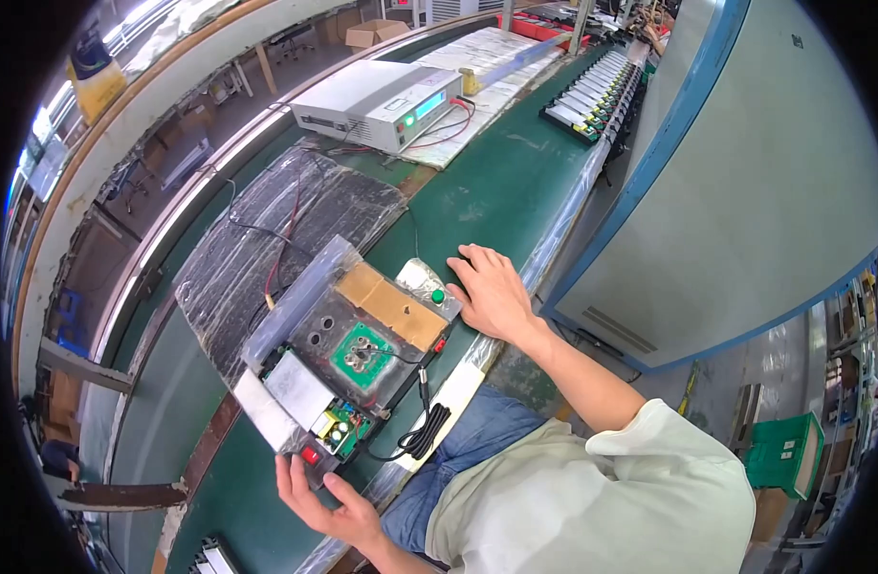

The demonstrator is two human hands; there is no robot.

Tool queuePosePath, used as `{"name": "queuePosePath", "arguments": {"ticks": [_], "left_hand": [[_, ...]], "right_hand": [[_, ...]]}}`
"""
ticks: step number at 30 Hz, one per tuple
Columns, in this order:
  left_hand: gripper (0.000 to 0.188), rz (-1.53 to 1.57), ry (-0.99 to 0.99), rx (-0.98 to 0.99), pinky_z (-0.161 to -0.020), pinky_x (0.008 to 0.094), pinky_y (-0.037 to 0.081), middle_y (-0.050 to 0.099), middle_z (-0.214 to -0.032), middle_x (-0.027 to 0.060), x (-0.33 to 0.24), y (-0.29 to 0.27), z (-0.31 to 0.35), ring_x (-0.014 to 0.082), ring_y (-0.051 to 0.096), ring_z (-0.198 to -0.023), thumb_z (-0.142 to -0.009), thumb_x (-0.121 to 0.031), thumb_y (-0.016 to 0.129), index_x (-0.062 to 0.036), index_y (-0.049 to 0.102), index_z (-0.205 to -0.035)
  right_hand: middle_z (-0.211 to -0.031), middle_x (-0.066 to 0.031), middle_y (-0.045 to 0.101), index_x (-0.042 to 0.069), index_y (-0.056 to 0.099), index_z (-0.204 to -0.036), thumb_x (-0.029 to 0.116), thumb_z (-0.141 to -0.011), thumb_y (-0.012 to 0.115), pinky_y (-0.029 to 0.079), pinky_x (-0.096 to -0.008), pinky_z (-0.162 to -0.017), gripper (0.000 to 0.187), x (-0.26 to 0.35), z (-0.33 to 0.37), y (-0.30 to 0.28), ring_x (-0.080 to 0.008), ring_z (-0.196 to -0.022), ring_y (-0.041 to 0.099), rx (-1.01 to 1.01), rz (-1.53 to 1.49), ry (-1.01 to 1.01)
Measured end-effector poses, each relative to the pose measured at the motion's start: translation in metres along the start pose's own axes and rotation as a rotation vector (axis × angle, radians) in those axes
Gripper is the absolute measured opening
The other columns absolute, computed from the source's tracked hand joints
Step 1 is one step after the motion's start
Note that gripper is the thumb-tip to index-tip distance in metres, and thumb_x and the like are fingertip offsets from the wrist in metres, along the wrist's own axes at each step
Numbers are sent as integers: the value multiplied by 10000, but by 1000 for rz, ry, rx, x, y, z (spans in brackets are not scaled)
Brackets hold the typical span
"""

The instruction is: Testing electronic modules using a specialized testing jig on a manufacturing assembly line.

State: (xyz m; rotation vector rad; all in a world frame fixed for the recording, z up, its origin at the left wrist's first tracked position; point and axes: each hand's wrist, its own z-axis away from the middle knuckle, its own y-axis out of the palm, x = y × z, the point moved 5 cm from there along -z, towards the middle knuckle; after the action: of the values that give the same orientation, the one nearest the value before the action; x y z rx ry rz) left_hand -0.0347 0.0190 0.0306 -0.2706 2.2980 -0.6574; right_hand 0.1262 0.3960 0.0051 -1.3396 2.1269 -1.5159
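A dark test fixture (391, 330) sits on the green bench, with a green circuit board (362, 355) and a tan panel (394, 304) on its top. At its near left lies a power supply unit (301, 388) with a silver cover and exposed components; a coiled black cable (427, 435) hangs from the fixture's near side. My left hand (332, 504) holds nothing, its spread fingers beside a red rocker switch (311, 455). My right hand (494, 291) rests with fingers stretched out beside a green push button (437, 297) on a small taped box.
A grey bench tester (386, 103) with a lit display stands beyond the fixture, wired by red and black leads. Several power units (602, 91) line up at the far right. A large grey cabinet (735, 191) with blue edges borders the bench's right side.
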Motion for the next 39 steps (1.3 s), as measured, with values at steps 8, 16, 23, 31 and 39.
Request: {"name": "queuePosePath", "arguments": {"ticks": [8, 16, 23, 31, 39], "left_hand": [[463, -44, 29, 36, -1148, 553, 527, 644, -1571, 325, -11, 2, -3, 483, 651, -1374, -1073, -108, 645, 78, 701, -1493], [488, -85, 30, 48, -1152, 550, 525, 630, -1585, 318, -14, 4, -3, 485, 643, -1379, -1037, -138, 683, 62, 716, -1481], [542, -21, -47, 69, -1195, 550, 506, 508, -1693, 331, -10, 11, -6, 481, 574, -1487, -1039, -187, 694, 68, 682, -1517], [639, 58, -111, 52, -1312, 542, 424, 471, -1753, 333, -2, 8, -2, 460, 498, -1616, -1044, -172, 673, 86, 571, -1620], [657, 117, -142, 47, -1310, 536, 435, 502, -1747, 329, 3, 7, -1, 458, 514, -1616, -1011, -137, 662, 82, 562, -1622]], "right_hand": [[-1495, -240, 682, -15, 759, -1377, 234, -1031, 787, 481, -527, -1224, 427, 0, 0, -1, -427, -1449, 628, -12, -9, 9], [-1501, -241, 679, -21, 754, -1380, 235, -1028, 788, 472, -529, -1236, 436, 0, -1, -1, -431, -1463, 617, -3, -20, 14], [-1527, -230, 671, -13, 747, -1404, 235, -1037, 804, 469, -519, -1243, 446, 0, -1, -3, -426, -1470, 610, 11, -16, 29], [-1534, -227, 670, -10, 747, -1410, 231, -1035, 804, 465, -518, -1248, 450, 0, -2, -3, -425, -1478, 604, 22, -21, 37], [-1501, -217, 677, -4, 742, -1379, 214, -1028, 805, 478, -521, -1219, 418, 2, -4, -4, -413, -1454, 616, 18, 0, 28]]}}
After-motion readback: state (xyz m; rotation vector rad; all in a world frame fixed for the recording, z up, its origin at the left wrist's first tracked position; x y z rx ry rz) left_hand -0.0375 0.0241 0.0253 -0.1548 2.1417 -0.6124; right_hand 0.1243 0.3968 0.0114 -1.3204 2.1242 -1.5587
